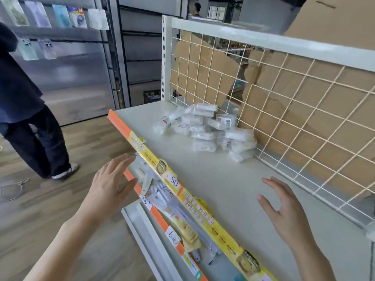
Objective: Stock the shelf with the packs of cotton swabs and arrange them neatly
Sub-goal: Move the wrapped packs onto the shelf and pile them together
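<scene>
Stocking looks partly done: the packs of cotton swabs (205, 128) are already up on the top shelf (213, 189), but they lie in a loose heap, some stacked flat, some tipped on edge, several leaning on one another. No neat row or column shows anywhere, so by my reading the arranging is yet to begin. The heap sits toward the far back of the board, just beside the wire grid (294, 102) that closes the rear, with a few packs touching it or nearly so; the near stretch of the board carries nothing but the shadow of the hands.

Left hand (112, 185) hangs over the front edge by the yellow and orange price strip (154, 159), fingers straight and spread, holding nothing. Right hand (284, 207) hovers above the bare board nearer the camera, fingers loosely fanned, likewise holding nothing. Both are well apart from the heap.

No carton or bin for the packs is in view; the shelf itself does that job. A lower tier (142, 220) beneath the strip holds clear-wrapped goods that I cannot identify, with handwritten price tags (174, 181) clipped along the edges. Brown cardboard (203, 63) stands behind the grid, and another person (26, 110) in dark clothes stands on the floor at the left
</scene>
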`<state>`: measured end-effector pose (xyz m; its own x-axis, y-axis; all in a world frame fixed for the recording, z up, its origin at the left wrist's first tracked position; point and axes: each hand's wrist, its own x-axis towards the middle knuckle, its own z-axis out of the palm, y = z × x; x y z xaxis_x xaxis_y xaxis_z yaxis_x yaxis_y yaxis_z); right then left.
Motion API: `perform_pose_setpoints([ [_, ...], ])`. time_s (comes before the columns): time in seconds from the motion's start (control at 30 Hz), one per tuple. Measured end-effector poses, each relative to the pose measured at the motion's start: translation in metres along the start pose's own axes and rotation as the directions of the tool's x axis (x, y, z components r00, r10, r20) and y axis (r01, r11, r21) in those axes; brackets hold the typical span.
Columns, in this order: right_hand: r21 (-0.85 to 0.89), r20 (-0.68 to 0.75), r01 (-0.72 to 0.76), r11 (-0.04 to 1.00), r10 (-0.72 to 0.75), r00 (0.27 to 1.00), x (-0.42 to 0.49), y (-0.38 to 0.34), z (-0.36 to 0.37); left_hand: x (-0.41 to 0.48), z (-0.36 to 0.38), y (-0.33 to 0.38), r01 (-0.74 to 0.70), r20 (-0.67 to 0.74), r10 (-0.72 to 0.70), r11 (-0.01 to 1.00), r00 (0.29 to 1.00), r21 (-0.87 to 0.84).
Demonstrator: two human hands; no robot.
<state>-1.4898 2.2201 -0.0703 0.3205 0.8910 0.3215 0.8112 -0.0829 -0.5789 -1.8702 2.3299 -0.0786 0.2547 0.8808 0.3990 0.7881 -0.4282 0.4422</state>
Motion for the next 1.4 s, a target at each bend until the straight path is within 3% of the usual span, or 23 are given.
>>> perform_pose_setpoints([
  [0.43, -0.063, 0.01, 0.026, 0.998, -0.025, 1.0, 0.109, 0.01, 0.037, 0.128, 0.061, 0.005, -0.076, 0.086, 0.08, 0.996, 0.993, -0.045],
  [0.7, -0.095, -0.145, 0.012, 0.995, -0.025, 0.989, 0.162, 0.002, 0.057, 0.218, 0.1, -0.006, -0.227, 0.117, 0.242, 0.965, 0.963, -0.129],
  [0.87, -0.153, -0.185, -0.084, 0.985, 0.055, 0.981, 0.189, -0.007, 0.078, 0.264, 0.123, 0.001, -0.466, 0.178, 0.501, 0.861, 0.847, -0.207],
  [1.0, -0.207, -0.185, -0.198, 0.958, 0.16, 0.97, 0.2, -0.012, 0.091, 0.282, 0.144, 0.003, -0.561, 0.217, 0.606, 0.793, 0.765, -0.238],
  [1.2, -0.195, -0.284, -0.283, 0.939, 0.222, 0.933, 0.199, -0.03, 0.094, 0.295, 0.154, -0.004, -0.618, 0.09, 0.672, 0.719, 0.735, -0.318],
  [1.4, -0.085, -0.414, -0.361, 0.929, 0.296, 0.861, 0.169, -0.052, 0.088, 0.299, 0.152, -0.008, -0.685, -0.027, 0.709, 0.67, 0.704, -0.286],
])
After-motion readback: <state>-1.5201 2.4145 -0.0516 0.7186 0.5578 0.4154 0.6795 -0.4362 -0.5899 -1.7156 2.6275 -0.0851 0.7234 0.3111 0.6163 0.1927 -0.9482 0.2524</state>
